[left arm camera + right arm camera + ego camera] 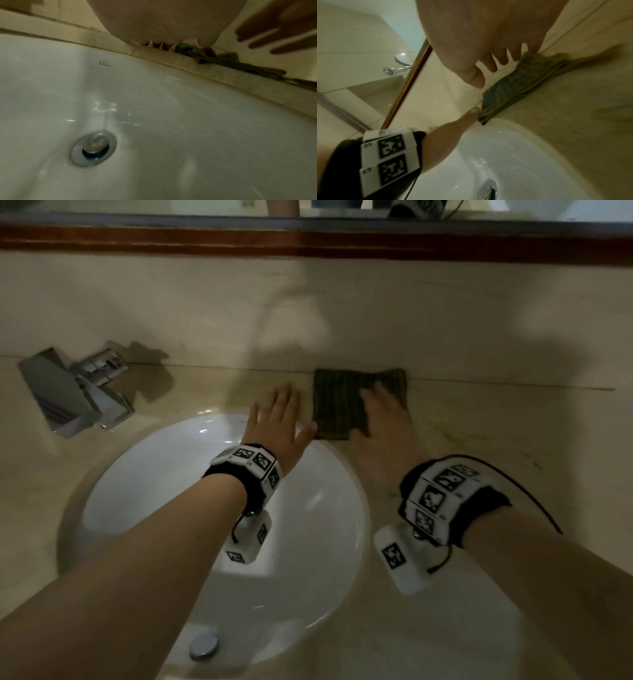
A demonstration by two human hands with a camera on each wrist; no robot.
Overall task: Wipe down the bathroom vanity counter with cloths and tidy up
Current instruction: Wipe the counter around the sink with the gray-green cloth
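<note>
The right hand [383, 419] lies flat, fingers straight and slightly apart, on the folded dark green ribbed cloth [339, 405]; the left hand [279, 419] spreads flat on the beige stone counter [479, 422], thumb touching the cloth's edge

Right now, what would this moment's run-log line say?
phase: wiping | right hand: flat on folded cloth, counter beside sink | left hand: open, thumb at cloth edge

wall: cream stone-look backsplash [342, 302], blotchy with shadows
mirror: runs along the top, dark reddish wood strip [308, 244] under it
bench: beige marble-ish top [496, 422], meets the wall at a thin seam
sink: white round basin [144, 474], chrome drain plug [204, 644]
tap: boxy chrome faucet [73, 392], back left
light: pretty dim, yellowish
</note>
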